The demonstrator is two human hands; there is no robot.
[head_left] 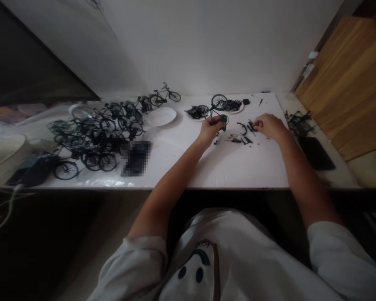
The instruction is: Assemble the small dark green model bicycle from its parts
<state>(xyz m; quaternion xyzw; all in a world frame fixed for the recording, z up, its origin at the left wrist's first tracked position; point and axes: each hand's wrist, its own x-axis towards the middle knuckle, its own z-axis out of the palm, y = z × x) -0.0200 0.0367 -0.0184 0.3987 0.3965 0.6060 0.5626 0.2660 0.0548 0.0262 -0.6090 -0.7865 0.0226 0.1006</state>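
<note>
My left hand (212, 128) is closed around the frame of a small dark model bicycle (219, 102), held above the white tabletop with one spoked wheel pointing up and away from me. To its right, my right hand (268, 126) pinches at the edge of a loose group of dark bicycle parts (246, 140). Thumb and fingertips are together there; whether a part sits between them is too small to make out. A curved black piece (243, 127) lies just left of those fingertips.
Many model bicycles (103, 133) crowd the table's left side, beside a white plate (161, 116). Two plates at the back hold black parts (197, 111) and more parts (233, 105). On the right lie a dark flat object (316, 153) and another bicycle piece (301, 123), near a wooden panel (347, 83).
</note>
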